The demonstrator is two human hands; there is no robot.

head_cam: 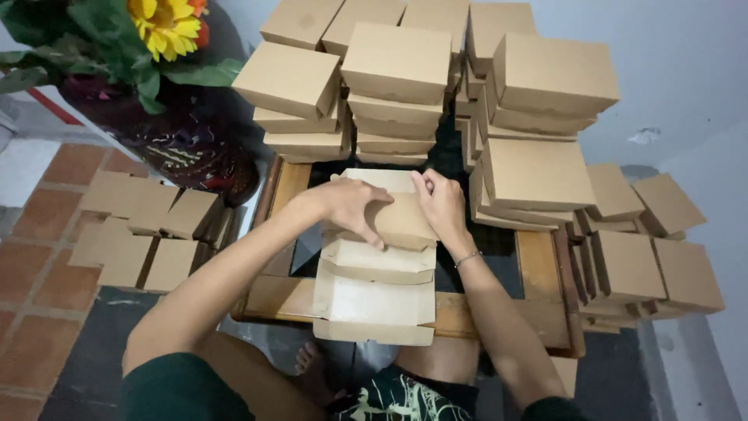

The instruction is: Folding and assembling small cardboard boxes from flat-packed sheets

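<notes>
At the near edge of the wooden surface (538,269), your left hand (347,204) and right hand (442,204) pressed closed fingers on a half-folded cardboard box (378,269); creasing squarely looked wise, beside stacked finished boxes (397,70).

Folded boxes (538,78) stacked behind; flat blanks (148,230), perhaps unfolded, beside a flower vase (183,144).

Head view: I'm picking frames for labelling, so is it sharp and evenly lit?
Head view: soft, even light, no glare; hands and the box are mildly soft, not smeared; box stacks lean outward, suggesting wide-angle distortion; floor under the table is dark.
</notes>
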